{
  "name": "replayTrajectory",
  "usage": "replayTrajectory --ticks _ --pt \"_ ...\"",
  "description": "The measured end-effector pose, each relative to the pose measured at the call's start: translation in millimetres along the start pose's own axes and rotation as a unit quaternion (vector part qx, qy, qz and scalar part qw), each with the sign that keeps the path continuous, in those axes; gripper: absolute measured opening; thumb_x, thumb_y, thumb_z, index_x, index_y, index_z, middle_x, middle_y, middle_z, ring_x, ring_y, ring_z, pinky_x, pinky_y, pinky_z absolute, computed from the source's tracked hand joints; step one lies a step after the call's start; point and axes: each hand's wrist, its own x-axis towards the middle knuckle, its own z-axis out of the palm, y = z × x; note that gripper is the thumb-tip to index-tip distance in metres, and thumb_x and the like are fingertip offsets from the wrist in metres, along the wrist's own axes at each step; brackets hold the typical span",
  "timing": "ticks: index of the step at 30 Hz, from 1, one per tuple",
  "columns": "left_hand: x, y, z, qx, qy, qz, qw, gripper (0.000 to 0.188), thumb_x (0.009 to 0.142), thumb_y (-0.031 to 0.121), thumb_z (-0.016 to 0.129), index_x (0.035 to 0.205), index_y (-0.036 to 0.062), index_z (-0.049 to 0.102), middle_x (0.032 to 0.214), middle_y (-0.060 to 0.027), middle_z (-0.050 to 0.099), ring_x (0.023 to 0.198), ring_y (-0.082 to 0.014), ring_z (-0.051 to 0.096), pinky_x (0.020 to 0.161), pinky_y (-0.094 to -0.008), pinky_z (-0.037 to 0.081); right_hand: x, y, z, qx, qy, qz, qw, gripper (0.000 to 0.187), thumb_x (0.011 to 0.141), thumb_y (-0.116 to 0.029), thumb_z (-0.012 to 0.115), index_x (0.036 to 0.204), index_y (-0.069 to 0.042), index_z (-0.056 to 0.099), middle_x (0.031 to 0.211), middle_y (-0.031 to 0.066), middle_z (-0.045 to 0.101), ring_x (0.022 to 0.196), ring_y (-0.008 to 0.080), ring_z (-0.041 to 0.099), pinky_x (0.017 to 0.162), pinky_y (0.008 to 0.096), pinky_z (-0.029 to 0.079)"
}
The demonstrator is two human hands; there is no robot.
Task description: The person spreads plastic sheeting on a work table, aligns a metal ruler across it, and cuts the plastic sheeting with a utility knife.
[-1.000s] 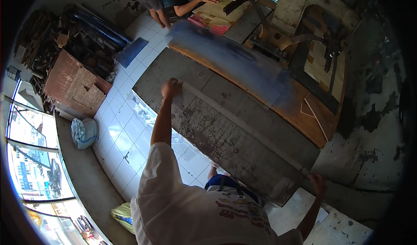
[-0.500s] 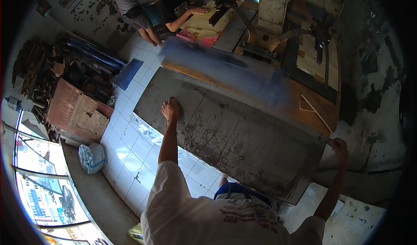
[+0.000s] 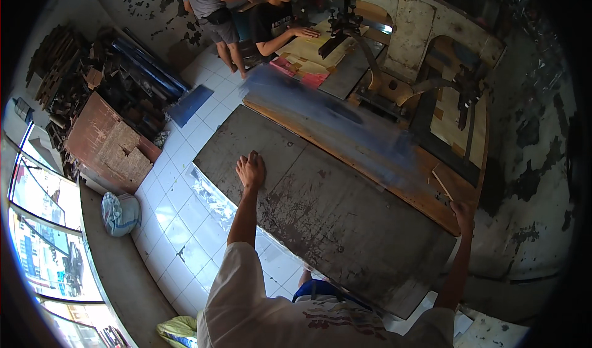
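My left hand (image 3: 250, 170) lies on a worn, scratched dark grey tabletop (image 3: 320, 206), fingers spread a little and nothing under them that I can make out. At the right end, by the rim of an orange-brown wooden machine table (image 3: 425, 203), my right hand (image 3: 462, 215) has its fingers curled. A thin pale wooden stick (image 3: 441, 183) ends right at those fingers; whether they grip it or the table rim is hidden. Along the wooden table's near side stretches a smeared, see-through blue sheet (image 3: 333, 123).
Behind stands a large cream-grey machine (image 3: 413, 36) with jointed arms. A seated person (image 3: 274, 24) rests a hand on yellowish sheets, and another person (image 3: 213, 9) stands alongside. Scrap wood (image 3: 52, 70), blue rolls (image 3: 148, 67) and a brown board (image 3: 111, 135) crowd the left; a pale sack (image 3: 120, 213) sits below them.
My right hand has shifted from the grey tabletop's far right corner to the wooden table's rim, by the stick. My left hand stays on the tabletop. The whole view has swung slightly.
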Motion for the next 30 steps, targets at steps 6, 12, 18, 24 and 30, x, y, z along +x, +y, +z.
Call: replayTrajectory --ticks 6,12,18,24,30 --pt "5 -1 3 0.002 -0.006 0.0 1.0 0.031 0.089 0.032 0.05 0.113 0.0156 0.059 0.105 -0.015 0.053 0.102 -0.0304 0.048 0.09 -0.042 0.034 18 -3 10 -0.03 -0.002 0.002 1.0 0.039 0.084 -0.04 0.065 0.075 -0.002 0.061 0.061 0.0002 0.052 0.056 0.0082 0.048 0.053 0.0282 0.037" --pt "7 3 7 0.0 -0.005 0.002 1.0 0.031 0.09 0.031 0.049 0.114 0.0152 0.059 0.105 -0.0153 0.053 0.102 -0.0305 0.048 0.09 -0.0417 0.034 33 14 15 -0.141 0.045 -0.052 0.988 0.043 0.081 -0.043 0.068 0.073 -0.002 0.059 0.062 0.0039 0.053 0.058 0.0113 0.051 0.055 0.031 0.04" --pt "1 2 0 0.003 -0.014 0.001 1.0 0.031 0.09 0.031 0.048 0.115 0.0154 0.058 0.106 -0.0145 0.053 0.103 -0.0306 0.048 0.091 -0.0415 0.033 19 0 36 -0.2 0.155 -0.147 0.956 0.043 0.083 -0.042 0.066 0.087 0.0 0.06 0.069 0.0087 0.057 0.063 0.02 0.056 0.062 0.035 0.046" --pt "-2 -4 5 0.008 -0.025 0.02 0.999 0.031 0.09 0.031 0.048 0.115 0.0159 0.058 0.106 -0.0136 0.053 0.103 -0.0308 0.048 0.091 -0.0421 0.034 -6 -16 45 -0.333 0.247 -0.149 0.898 0.043 0.085 -0.04 0.063 0.1 0.0 0.057 0.087 0.0121 0.059 0.083 0.0286 0.058 0.077 0.0403 0.046" --pt "5 -14 20 0.075 -0.005 0.042 0.996 0.032 0.091 0.034 0.047 0.117 0.0189 0.056 0.105 -0.0143 0.055 0.1 -0.033 0.05 0.084 -0.0455 0.038 -75 4 45 -0.251 0.373 -0.123 0.884 0.037 0.085 -0.028 0.063 0.11 -0.002 0.054 0.111 0.0174 0.054 0.108 0.0356 0.049 0.092 0.045 0.038"
